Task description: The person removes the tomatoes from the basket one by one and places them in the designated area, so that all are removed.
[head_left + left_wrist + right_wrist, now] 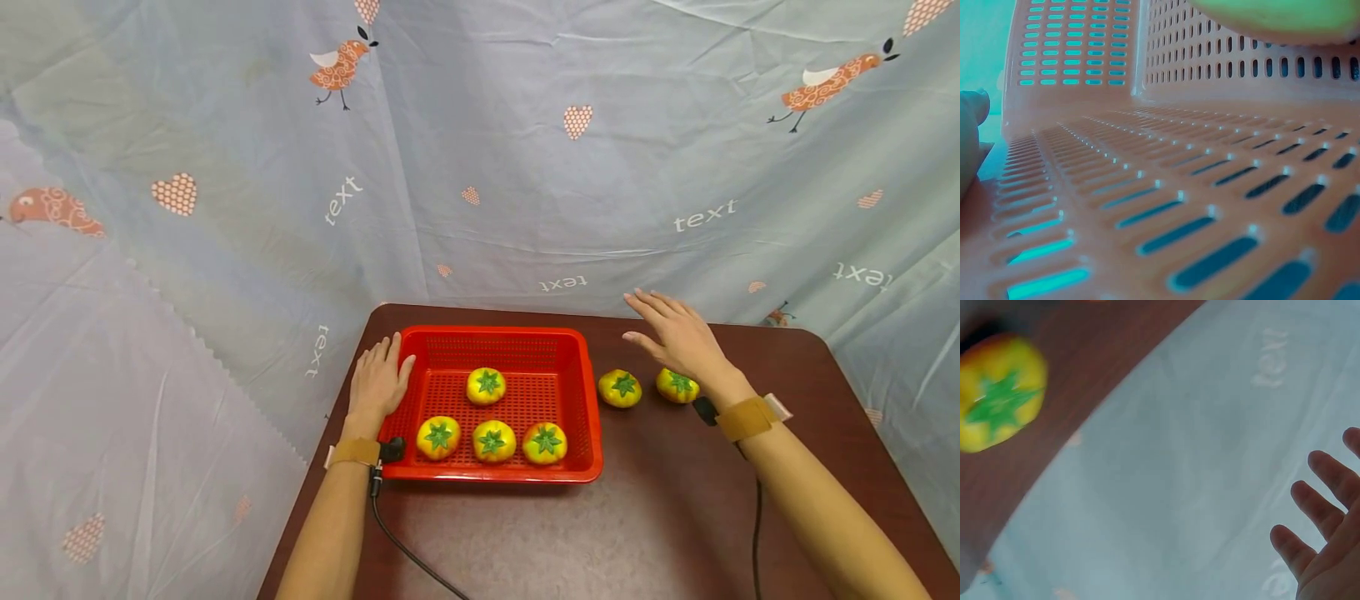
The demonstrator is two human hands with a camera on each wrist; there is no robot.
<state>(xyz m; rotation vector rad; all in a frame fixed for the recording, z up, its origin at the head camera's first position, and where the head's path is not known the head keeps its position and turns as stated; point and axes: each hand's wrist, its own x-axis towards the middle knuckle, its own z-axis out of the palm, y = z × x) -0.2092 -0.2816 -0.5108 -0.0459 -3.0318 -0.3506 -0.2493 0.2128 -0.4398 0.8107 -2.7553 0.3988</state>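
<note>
A red perforated plastic basket [495, 332] sits on the table, holding several round yellow-orange fruits [486, 387] with green star-shaped leaves. My left hand [377, 382] lies along the basket's left rim, fingers extended and the thumb toward the inside. In the left wrist view, the basket's slotted wall and floor fill most of the picture, with part of one fruit [1285, 19] at the top. Right of the basket, two like fruits stand on the table, a nearer one [619, 390] and another [677, 387] partly behind my wrist. My right hand [678, 340] hovers above them, fingers spread, holding nothing.
The dark brown table [585, 533] ends at a light blue printed curtain [480, 150] behind and at both sides. A black cable [412, 554] runs from the left wrist camera, and another cable [758, 525] hangs by the right forearm.
</note>
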